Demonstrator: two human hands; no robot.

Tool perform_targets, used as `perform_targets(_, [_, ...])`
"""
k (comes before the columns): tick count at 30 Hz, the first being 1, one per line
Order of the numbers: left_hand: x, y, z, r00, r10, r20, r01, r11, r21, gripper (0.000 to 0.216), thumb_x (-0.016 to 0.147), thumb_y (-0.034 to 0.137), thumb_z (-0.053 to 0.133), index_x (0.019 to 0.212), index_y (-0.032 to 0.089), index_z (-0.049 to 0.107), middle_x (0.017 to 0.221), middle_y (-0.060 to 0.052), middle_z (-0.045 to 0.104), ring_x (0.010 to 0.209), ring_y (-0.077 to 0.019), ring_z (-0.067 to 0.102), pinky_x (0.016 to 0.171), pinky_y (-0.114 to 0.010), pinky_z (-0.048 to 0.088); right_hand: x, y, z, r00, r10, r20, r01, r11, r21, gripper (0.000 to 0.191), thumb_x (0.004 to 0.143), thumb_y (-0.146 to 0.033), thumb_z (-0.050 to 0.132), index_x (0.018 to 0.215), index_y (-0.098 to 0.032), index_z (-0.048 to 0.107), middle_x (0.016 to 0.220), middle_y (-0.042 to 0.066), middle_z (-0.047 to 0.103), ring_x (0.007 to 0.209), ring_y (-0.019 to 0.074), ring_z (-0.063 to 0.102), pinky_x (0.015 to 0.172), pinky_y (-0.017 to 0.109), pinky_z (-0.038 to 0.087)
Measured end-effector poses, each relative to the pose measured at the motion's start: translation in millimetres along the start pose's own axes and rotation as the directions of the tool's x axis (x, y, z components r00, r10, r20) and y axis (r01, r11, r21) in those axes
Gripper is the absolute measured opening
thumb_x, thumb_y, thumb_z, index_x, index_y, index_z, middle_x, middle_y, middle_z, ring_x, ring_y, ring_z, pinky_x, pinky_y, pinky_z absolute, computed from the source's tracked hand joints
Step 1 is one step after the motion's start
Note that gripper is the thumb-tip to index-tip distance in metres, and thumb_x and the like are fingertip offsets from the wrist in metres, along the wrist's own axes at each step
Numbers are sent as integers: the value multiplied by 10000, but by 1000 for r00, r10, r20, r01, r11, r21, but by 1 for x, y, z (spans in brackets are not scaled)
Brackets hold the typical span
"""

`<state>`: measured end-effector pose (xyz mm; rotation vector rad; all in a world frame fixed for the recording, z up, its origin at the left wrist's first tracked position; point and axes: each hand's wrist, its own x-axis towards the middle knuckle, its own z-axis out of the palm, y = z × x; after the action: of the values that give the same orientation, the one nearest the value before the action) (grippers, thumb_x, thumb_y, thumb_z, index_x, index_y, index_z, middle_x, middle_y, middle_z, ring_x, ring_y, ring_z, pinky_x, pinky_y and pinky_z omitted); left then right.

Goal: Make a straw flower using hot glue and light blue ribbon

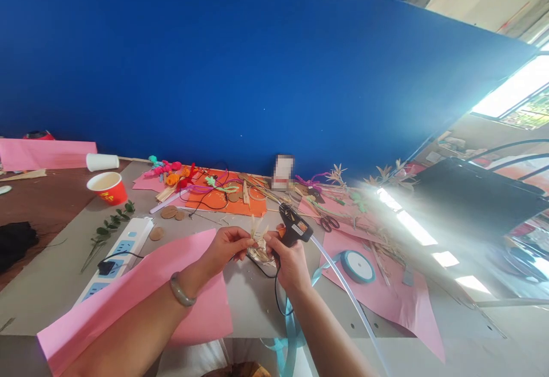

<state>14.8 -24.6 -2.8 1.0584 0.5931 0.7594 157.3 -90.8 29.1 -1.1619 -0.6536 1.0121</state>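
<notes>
Now your left hand [227, 245] pinches the straw piece [258, 233] upright so your right hand [289, 260], clamped on the glue gun [294, 227], aims its nozzle there.

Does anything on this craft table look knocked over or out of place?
Yes: a white paper cup lies on its side at the far left, while the red cup beside it stands upright. Small scraps litter the table near the hands.
</notes>
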Motion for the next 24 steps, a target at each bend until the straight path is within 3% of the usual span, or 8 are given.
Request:
perform_targets(17, [0, -1, 0, 998, -26, 53, 23, 999, 43, 367, 684, 466, 726, 701, 137, 565, 678, -20, 672, 413, -39, 447, 397, -175, 277, -2, -3, 1, 1000, -26, -17, 26, 1000, -8, 432, 605, -276, 782, 883, -201, 459, 596, -55, 572, 450, 92, 432, 460, 243, 325])
perform_targets(24, [-1, 1, 3, 1000, -19, 20, 18, 998, 59, 356, 682, 458, 732, 675, 139, 574, 588, 6, 625, 396, -43, 431, 386, -176, 271, -8, -7, 10, 1000, -21, -8, 20, 994, -111, 397, 583, -296, 780, 823, -204, 477, 539, -63, 538, 446, 94, 413, 452, 245, 327])
